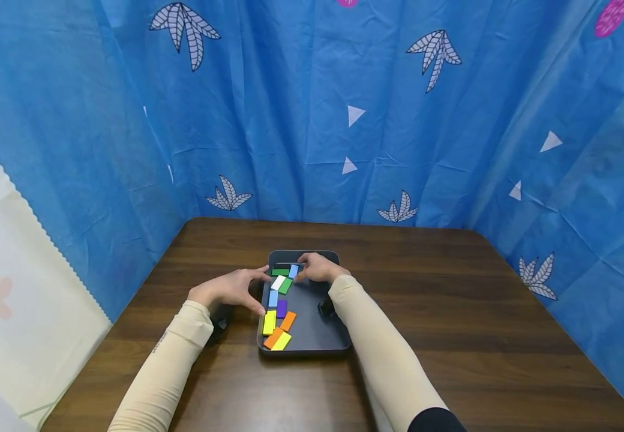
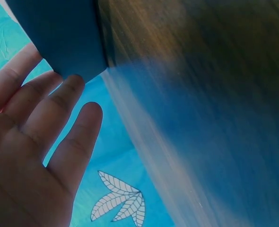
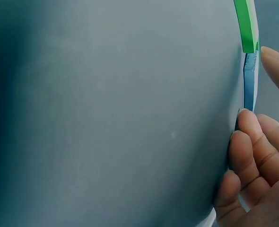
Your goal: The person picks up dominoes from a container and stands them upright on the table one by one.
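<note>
A dark grey tray [image 1: 314,324] lies on the table, with several flat coloured blocks along its left side. My right hand [image 1: 320,268] reaches into the far part of the tray, finger and thumb at the two ends of a light blue block [image 1: 293,271]. That light blue block [image 3: 249,82] adjoins a green block [image 3: 245,26] in the right wrist view. Spread wide, my left hand [image 1: 233,288] is at the tray's left rim, thumb toward the near side. Its fingertips are right at the tray's outer wall [image 2: 73,38] in the left wrist view.
Near the left hand lie a white block [image 1: 278,282], a second green block [image 1: 285,286] and a purple block [image 1: 282,309]. Yellow blocks [image 1: 269,323] and orange blocks [image 1: 288,321] fill the tray's near left corner. A blue curtain [image 1: 312,120] hangs behind the wooden table [image 1: 425,288].
</note>
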The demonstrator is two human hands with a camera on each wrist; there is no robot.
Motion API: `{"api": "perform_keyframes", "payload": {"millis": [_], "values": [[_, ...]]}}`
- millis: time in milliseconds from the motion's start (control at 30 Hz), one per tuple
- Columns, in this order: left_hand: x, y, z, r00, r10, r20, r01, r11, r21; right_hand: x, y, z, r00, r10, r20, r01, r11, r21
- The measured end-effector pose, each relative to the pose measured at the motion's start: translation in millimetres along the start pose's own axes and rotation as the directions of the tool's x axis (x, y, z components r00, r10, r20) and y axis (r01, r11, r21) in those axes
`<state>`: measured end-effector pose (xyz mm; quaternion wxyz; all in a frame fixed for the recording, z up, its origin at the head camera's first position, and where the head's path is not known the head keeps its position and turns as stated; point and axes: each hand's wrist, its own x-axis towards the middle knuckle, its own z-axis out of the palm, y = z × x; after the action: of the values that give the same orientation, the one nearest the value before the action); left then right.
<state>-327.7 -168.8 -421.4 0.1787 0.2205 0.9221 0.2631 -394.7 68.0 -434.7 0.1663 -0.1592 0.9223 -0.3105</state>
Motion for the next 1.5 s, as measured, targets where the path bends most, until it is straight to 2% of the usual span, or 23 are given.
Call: {"api": "perform_keyframes", "payload": {"millis": [633,767,1200,1500], "values": [[1.7,0.5,-1.0,1.000,-0.014,-0.007,0.013,1.000,-0.001,10.3,4.9,10.3,0.996,0.057,-0.071,-0.051,0.996,0.075],[0.9,0.7,-0.1,1.000,-0.013,-0.008,0.013,1.000,-0.010,9.1,4.1,10.3,0.996,0.059,-0.064,-0.055,0.996,0.071],[2.1,1.3,2.2,1.000,-0.012,-0.012,0.012,1.000,-0.016,7.8,3.9,7.8,0.998,0.028,-0.057,-0.031,0.998,-0.050],[1.6,0.2,0.4,1.000,0.023,-0.011,-0.023,1.000,0.007,4.1,1.4,-1.0,0.998,0.022,-0.051,-0.021,1.000,0.015]]}}
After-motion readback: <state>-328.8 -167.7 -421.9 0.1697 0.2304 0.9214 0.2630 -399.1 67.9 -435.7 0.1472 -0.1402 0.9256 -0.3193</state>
